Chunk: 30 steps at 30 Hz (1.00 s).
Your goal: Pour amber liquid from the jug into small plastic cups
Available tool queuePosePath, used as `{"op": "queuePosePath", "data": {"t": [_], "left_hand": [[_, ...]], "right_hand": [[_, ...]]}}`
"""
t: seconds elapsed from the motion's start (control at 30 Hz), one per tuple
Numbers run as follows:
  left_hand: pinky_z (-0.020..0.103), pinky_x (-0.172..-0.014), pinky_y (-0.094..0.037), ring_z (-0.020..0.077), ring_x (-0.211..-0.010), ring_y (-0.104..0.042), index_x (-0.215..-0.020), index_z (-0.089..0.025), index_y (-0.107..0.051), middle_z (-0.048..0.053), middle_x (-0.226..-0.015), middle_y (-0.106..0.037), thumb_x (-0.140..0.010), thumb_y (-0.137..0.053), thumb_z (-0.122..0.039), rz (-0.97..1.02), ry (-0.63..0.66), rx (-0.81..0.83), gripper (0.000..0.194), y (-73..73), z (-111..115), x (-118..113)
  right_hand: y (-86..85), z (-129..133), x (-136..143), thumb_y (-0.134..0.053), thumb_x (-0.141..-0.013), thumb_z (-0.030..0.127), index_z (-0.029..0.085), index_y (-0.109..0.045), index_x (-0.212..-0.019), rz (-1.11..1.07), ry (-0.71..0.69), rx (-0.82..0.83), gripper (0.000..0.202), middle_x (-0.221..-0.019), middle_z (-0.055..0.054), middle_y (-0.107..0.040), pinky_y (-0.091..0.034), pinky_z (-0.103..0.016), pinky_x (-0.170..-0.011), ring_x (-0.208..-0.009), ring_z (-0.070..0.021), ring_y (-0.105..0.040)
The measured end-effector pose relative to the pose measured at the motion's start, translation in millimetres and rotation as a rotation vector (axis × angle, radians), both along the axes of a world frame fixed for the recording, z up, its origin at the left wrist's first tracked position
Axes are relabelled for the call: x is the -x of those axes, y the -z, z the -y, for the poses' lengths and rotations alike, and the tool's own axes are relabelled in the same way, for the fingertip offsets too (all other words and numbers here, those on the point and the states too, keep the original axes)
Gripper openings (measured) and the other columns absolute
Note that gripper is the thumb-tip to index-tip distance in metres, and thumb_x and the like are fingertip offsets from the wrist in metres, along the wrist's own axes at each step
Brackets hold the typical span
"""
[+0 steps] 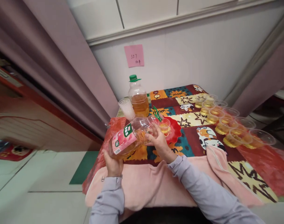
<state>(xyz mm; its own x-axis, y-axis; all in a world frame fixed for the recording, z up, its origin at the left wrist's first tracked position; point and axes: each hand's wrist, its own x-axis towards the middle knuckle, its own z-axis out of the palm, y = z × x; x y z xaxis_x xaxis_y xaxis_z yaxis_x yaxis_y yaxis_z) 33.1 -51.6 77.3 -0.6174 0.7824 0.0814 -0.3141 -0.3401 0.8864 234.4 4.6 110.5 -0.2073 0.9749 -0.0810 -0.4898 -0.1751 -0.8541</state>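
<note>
A large clear juice bottle (124,140) with a pink label lies tilted in both hands, its neck pointing right toward a plastic cup (164,126). My left hand (112,163) supports the bottle's base from below. Around its upper part, close to the neck, my right hand (158,141) is closed. A green strip, perhaps the cap ring, shows at the mouth. The cup holds some yellow liquid and stands on a red scalloped plate (175,132). Whether liquid is flowing from the mouth I cannot tell.
Behind stands a second juice bottle (139,101) with a green cap, beside a stack of plastic cups (126,109). Several filled cups (234,137) stand in rows at the right. A pink towel (142,183) covers the table's front edge. The tablecloth (190,121) is patterned.
</note>
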Motion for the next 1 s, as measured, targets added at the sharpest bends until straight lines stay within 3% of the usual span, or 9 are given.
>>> {"op": "queuePosePath", "data": {"t": [0.1, 0.17, 0.3, 0.4, 0.47, 0.6, 0.8, 0.9, 1.0], "left_hand": [[0.049, -0.126, -0.044, 0.0344, -0.149, -0.056, -0.146, -0.021, -0.068, 0.015, -0.158, -0.062, -0.097, -0.056, -0.076, -0.166, -0.105, 0.029, 0.074, -5.3, 6, 12], [0.051, -0.130, -0.037, 0.0356, -0.155, -0.049, -0.153, -0.022, -0.061, 0.016, -0.165, -0.055, -0.092, -0.068, -0.073, -0.444, -0.200, 0.017, 0.080, -22.5, 9, 23], [0.058, -0.136, -0.016, 0.0429, -0.166, -0.028, -0.165, -0.022, -0.047, 0.019, -0.178, -0.035, -0.059, -0.096, -0.072, -1.111, 0.012, 0.033, 0.127, -72.6, 1, 34], [0.066, -0.134, -0.019, 0.0489, -0.161, -0.035, -0.165, -0.023, -0.047, 0.020, -0.174, -0.041, -0.044, -0.104, -0.063, -1.281, 0.183, 0.089, 0.139, -92.6, -13, 28], [0.064, -0.131, -0.028, 0.0483, -0.156, -0.044, -0.164, -0.024, -0.049, 0.020, -0.169, -0.049, -0.050, -0.103, -0.059, -1.313, 0.232, 0.140, 0.131, -92.6, -19, 25], [0.060, -0.128, -0.037, 0.0451, -0.151, -0.052, -0.164, -0.024, -0.049, 0.018, -0.166, -0.054, -0.059, -0.099, -0.057, -1.335, 0.147, 0.148, 0.120, -81.8, -16, 30], [0.061, -0.128, -0.036, 0.0455, -0.150, -0.052, -0.163, -0.024, -0.050, 0.017, -0.166, -0.054, -0.058, -0.099, -0.056, -1.224, 0.109, 0.135, 0.121, -79.5, -6, 39], [0.063, -0.128, -0.036, 0.0458, -0.150, -0.052, -0.164, -0.024, -0.048, 0.017, -0.166, -0.053, -0.059, -0.099, -0.056, -1.235, 0.098, 0.139, 0.121, -78.7, -5, 37], [0.064, -0.128, -0.037, 0.0466, -0.151, -0.051, -0.163, -0.024, -0.048, 0.018, -0.165, -0.054, -0.058, -0.099, -0.056, -1.270, 0.103, 0.137, 0.121, -76.5, -5, 36]], "right_hand": [[-1.6, 2, 1, -0.096, -0.066, 0.054, 0.029, -0.038, -0.166, 0.025, -0.026, 0.021, 0.119, -0.142, -0.013, -0.067, -0.069, -0.033, -0.068, -0.118, -0.0327, -0.074], [-3.2, 3, 4, -0.097, -0.066, 0.052, 0.030, -0.038, -0.165, 0.018, -0.029, 0.012, 0.118, -0.135, -0.011, -0.070, -0.069, -0.038, -0.076, -0.112, -0.0317, -0.077], [-13.2, 7, 12, -0.098, -0.069, 0.049, 0.031, -0.045, -0.159, 0.008, -0.016, -0.089, 0.106, -0.133, -0.009, -0.072, -0.064, -0.049, -0.101, -0.122, -0.0324, -0.074], [-25.1, 10, 16, -0.097, -0.072, 0.048, 0.033, -0.050, -0.153, 0.017, -0.037, -0.169, 0.095, -0.136, -0.008, -0.072, -0.059, -0.053, -0.111, -0.125, -0.0316, -0.073], [-31.9, 11, 12, -0.097, -0.073, 0.048, 0.034, -0.051, -0.153, 0.031, -0.102, -0.229, 0.094, -0.138, -0.008, -0.071, -0.060, -0.054, -0.109, -0.122, -0.0312, -0.074], [-40.0, 0, -20, -0.097, -0.073, 0.049, 0.032, -0.056, -0.154, 0.289, -0.207, -0.405, 0.092, -0.142, -0.011, -0.069, -0.059, -0.055, -0.106, -0.124, -0.0334, -0.072], [-46.4, -44, -91, -0.084, -0.088, 0.046, 0.021, -0.066, -0.143, 1.139, 0.206, -0.557, 0.063, -0.130, -0.015, -0.077, -0.054, -0.052, -0.108, -0.119, -0.0332, -0.073], [-43.7, -59, -103, -0.084, -0.089, 0.048, 0.018, -0.064, -0.146, 1.481, 0.168, -0.527, 0.067, -0.140, -0.018, -0.073, -0.053, -0.047, -0.109, -0.129, -0.0350, -0.069], [-38.5, -63, -98, -0.089, -0.083, 0.052, 0.016, -0.064, -0.144, 1.576, 0.105, -0.493, 0.075, -0.136, -0.020, -0.073, -0.054, -0.045, -0.104, -0.128, -0.0375, -0.070]]}}
